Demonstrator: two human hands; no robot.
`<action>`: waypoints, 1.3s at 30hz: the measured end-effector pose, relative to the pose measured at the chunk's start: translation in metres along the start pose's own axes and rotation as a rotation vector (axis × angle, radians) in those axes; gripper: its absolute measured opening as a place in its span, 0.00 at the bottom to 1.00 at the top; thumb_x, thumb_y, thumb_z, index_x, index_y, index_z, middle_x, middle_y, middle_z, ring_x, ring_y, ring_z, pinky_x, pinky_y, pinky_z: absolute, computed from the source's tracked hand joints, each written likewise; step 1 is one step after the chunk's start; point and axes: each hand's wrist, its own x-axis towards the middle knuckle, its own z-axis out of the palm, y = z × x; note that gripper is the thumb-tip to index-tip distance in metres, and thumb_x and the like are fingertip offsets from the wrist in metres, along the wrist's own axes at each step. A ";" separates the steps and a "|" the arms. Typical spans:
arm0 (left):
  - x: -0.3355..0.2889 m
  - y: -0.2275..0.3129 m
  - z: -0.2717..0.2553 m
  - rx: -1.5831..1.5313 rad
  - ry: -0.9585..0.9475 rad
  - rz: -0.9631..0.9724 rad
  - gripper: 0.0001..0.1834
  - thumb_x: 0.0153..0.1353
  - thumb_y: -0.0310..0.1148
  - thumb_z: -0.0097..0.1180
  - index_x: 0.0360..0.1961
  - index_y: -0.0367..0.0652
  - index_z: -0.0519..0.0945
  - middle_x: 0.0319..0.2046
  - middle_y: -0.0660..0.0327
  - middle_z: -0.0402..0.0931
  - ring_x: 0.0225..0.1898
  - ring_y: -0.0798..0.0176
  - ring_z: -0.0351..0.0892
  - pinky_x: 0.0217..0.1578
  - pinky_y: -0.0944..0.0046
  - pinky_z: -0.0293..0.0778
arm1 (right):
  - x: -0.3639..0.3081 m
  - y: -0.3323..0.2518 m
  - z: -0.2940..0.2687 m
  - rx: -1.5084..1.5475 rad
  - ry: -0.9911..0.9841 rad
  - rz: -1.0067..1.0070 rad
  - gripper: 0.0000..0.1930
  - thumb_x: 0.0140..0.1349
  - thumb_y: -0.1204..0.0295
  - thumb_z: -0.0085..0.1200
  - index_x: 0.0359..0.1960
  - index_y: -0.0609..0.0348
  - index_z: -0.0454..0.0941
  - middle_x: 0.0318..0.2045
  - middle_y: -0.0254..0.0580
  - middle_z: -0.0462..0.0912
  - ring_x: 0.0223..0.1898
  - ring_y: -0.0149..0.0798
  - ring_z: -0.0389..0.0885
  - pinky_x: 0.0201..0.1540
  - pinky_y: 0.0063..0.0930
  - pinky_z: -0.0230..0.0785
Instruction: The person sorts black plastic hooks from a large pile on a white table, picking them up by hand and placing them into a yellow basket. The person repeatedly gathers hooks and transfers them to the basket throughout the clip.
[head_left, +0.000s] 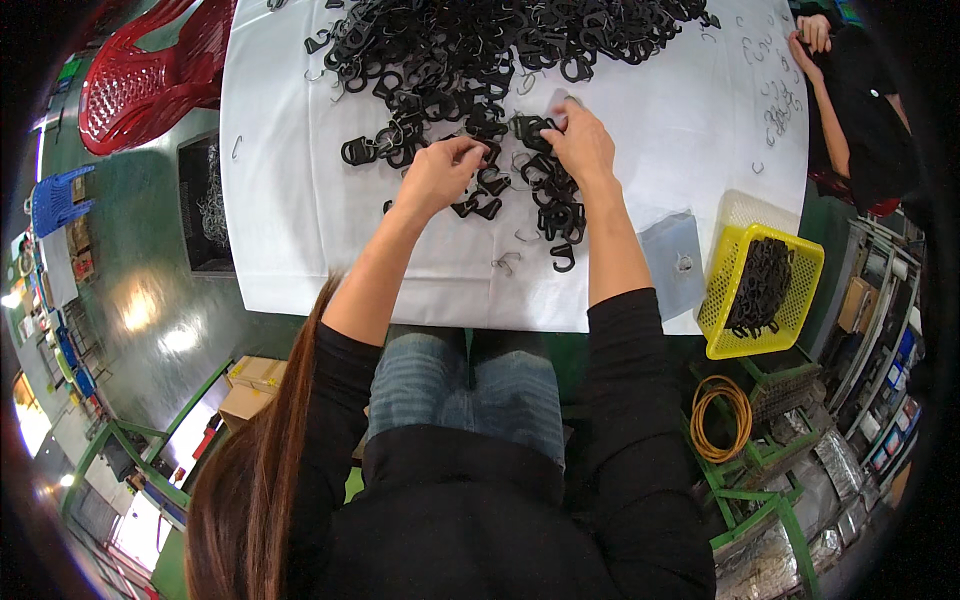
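Note:
A large heap of black plastic hooks [430, 60], with thin metal wire hooks among them, spreads over the white-covered table [300, 230]. My left hand [440, 175] is over the near part of the heap, its thumb and fingers pinched together; whatever lies between them is too small to make out. To its right, my right hand [583, 145] has its fingers closed at a dark plastic hook [533, 130], at the top of a strip of loose hooks [560, 215] running toward me. The tips of the right fingers are slightly blurred.
At the table's right corner, a yellow basket [715, 325] holds black pieces beside a clear bluish plastic bag [672, 262]. Loose wire hooks [775, 120] lie at the far right, near another person's hand [812, 40]. A red chair [130, 95] stands left.

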 end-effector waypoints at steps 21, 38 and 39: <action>0.058 0.014 0.059 0.603 0.128 0.736 0.17 0.54 0.33 0.57 0.45 0.42 0.74 0.31 0.59 0.78 0.39 0.62 0.76 0.38 0.61 0.71 | -0.042 0.071 -0.040 0.233 -0.222 0.231 0.17 0.49 0.65 0.64 0.36 0.58 0.73 0.33 0.39 0.76 0.37 0.40 0.77 0.36 0.33 0.70; 0.104 0.039 0.089 0.428 0.321 0.314 0.19 0.46 0.41 0.64 0.32 0.38 0.75 0.34 0.53 0.78 0.38 0.51 0.77 0.37 0.55 0.72 | -0.070 0.080 -0.070 1.562 -0.335 0.391 0.15 0.53 0.74 0.56 0.43 0.56 0.71 0.36 0.40 0.77 0.31 0.31 0.77 0.26 0.21 0.67; 0.107 0.037 0.089 0.414 0.281 0.300 0.18 0.46 0.40 0.64 0.32 0.38 0.75 0.34 0.53 0.78 0.37 0.51 0.77 0.37 0.55 0.72 | -0.064 0.079 -0.068 1.551 -0.323 0.402 0.15 0.53 0.73 0.57 0.43 0.56 0.71 0.37 0.40 0.77 0.31 0.31 0.77 0.26 0.21 0.67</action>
